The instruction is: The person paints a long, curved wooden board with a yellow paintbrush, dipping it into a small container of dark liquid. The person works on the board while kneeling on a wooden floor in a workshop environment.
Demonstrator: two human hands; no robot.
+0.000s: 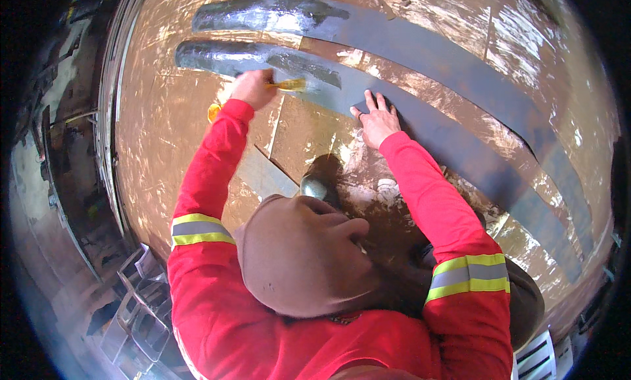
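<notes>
brown, paint-smeared boards make up the work surface (171, 117), streaked pale all over, with stacked plastic crates (141, 294) at the lower left beside a person in a red jacket with reflective bands.

nearest to the body, the right hand (378, 121) lies flat and open, fingers spread, pressing down on the near grey strip (420, 127). this strip is a long, slightly curved band of dark sheet; its long axis runs from the upper left, ahead of the hands, down to the lower right past the person's right elbow. the open hand rests roughly on its middle stretch, on the dry matt part.

a little farther out and to the left, the left hand (253, 87) is closed around a yellow-handled brush (287, 85). the brush points to the right, its bristles touching the same strip just left of the spread fingers. the wet, glossy coating lies to the left of the brush, toward the strip's rounded end (197, 54); the dry length lies to the right, under and beyond the right hand. so the brush hand is the nearer one to the wet edge.

farther still, a second grey strip (407, 41) lies parallel, apart from the first, glossy only at its left end.
</notes>
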